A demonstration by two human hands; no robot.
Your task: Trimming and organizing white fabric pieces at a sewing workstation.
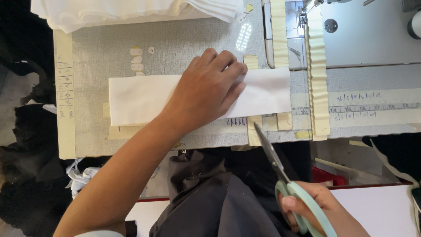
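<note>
Item: white fabric strip (140,98), rectangular, laid flat and lengthwise on the grey table (101,52), its right end reaching the sewing machine bed (368,39). Condition: whole, edges straight, no cut seen; the cutting judged not yet begun. Left hand (206,90) lay palm-down on the strip right of its middle, fingers (228,66) spread and pressing, gripping nothing. Right hand (315,210), below the strip and off the table edge, was closed through the pale green handles of scissors (280,175), whose blades stood nearly shut, the tip just under the strip's lower edge. Right of the strip: a gathered cream ruffle band (318,74) running down from the machine, crossing taped measuring strips (372,107). Above the strip: a stack of folded white cloth (123,13). Left of the strip: dark fabric heaps (22,153) beside the table.
</note>
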